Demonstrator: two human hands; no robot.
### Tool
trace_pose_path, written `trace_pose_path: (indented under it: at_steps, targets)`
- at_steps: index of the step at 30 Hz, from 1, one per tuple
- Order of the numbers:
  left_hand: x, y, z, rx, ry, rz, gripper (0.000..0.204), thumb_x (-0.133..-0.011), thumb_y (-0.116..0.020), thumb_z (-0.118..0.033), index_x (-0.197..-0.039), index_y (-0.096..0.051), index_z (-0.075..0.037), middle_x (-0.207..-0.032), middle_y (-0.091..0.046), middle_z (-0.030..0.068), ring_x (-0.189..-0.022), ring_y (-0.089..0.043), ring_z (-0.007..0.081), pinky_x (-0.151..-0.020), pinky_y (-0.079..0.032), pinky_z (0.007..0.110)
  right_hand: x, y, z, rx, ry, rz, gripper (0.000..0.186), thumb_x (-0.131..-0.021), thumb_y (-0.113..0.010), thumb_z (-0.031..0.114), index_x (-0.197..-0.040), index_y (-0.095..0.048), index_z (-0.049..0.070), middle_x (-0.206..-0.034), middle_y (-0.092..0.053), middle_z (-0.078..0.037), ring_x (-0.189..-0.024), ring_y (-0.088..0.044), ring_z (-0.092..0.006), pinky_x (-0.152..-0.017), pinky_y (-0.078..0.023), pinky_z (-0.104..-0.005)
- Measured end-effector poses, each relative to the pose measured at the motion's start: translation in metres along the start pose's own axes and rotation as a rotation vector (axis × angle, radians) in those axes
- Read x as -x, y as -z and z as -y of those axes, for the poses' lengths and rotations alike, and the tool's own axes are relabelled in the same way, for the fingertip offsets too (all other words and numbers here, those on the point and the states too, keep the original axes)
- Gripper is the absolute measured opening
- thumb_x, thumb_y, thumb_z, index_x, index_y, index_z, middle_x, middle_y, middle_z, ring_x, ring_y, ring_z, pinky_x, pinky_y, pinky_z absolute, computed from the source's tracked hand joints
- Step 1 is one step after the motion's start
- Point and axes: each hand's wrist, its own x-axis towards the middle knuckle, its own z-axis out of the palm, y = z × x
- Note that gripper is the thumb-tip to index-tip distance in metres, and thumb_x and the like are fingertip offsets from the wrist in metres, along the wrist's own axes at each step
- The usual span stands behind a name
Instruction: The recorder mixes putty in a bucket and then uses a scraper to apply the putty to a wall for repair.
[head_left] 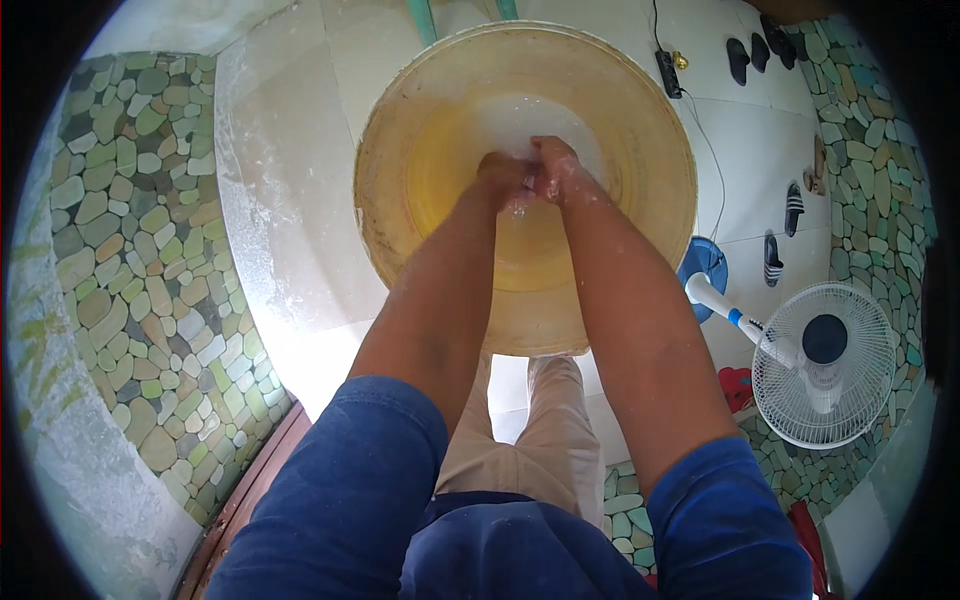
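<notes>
A large round yellowish tub (400, 110) stands in front of me, with a cloudy whitish patch (535, 115) inside toward its far side. Both my hands are down in it, meeting near the middle. My left hand (503, 176) is slightly blurred, its fingers curled in toward the other hand. Wet, whitish smears cover my right hand (557, 170), whose fingers are also bent inward. Between them something pale and shiny shows; whether it is water or a solid thing I cannot make out.
A white fan (824, 365) stands at the right, beside a blue bucket (708, 275). Farther back lie a black power strip (668, 75) with a cord and several dark slippers (737, 61). Green legs (422, 20) show behind the tub. Pebble tiles (150, 250) border the pale floor.
</notes>
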Motion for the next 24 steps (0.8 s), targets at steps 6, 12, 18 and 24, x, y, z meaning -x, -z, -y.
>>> trace_pose_path:
  at_steps: [6,12,18,24]
  targets:
    - [0.006,-0.010,-0.024,-0.885,0.060,-0.352,0.037,-0.073,-0.076,-0.015,-0.106,-0.067,-0.002,-0.109,-0.069,0.0183,-0.104,-0.067,0.0264,-0.086,-0.054,0.039,0.044,-0.009,0.014,0.482,0.287,0.010,0.028,-0.081,-0.057,0.019,-0.085,-0.069,-0.005,-0.084,-0.070,-0.019,-0.081,-0.068,-0.0327,-0.071,-0.056,-0.0403]
    - [0.017,-0.015,-0.033,-1.029,-0.053,-0.295,0.034,-0.079,-0.071,-0.020,-0.110,-0.068,-0.007,-0.114,-0.067,0.0161,-0.109,-0.064,0.0327,-0.092,-0.052,0.040,0.109,-0.012,0.027,1.107,0.784,-0.117,0.027,-0.084,-0.054,0.020,-0.095,-0.071,0.002,-0.100,-0.067,-0.024,-0.094,-0.065,-0.0418,-0.085,-0.052,-0.0460]
    - [0.049,-0.001,-0.051,-0.966,0.111,-0.179,0.029,-0.088,-0.063,-0.020,-0.114,-0.065,-0.009,-0.109,-0.068,0.0161,-0.096,-0.068,0.0319,-0.084,-0.054,0.044,0.181,0.014,0.046,1.542,0.788,0.089,0.024,-0.090,-0.051,0.017,-0.098,-0.069,0.003,-0.106,-0.065,-0.025,-0.096,-0.062,-0.0439,-0.087,-0.049,-0.0474]
    - [0.101,-0.003,-0.077,-0.410,-0.023,-0.030,0.039,-0.093,-0.061,-0.034,-0.118,-0.057,-0.005,-0.099,-0.067,0.0088,-0.090,-0.067,0.0244,-0.079,-0.056,0.040,0.236,0.033,0.037,1.940,1.283,-0.080,0.046,-0.088,-0.050,0.010,-0.134,-0.052,0.003,-0.146,-0.042,-0.018,-0.140,-0.035,-0.0301,-0.113,-0.029,-0.0511]
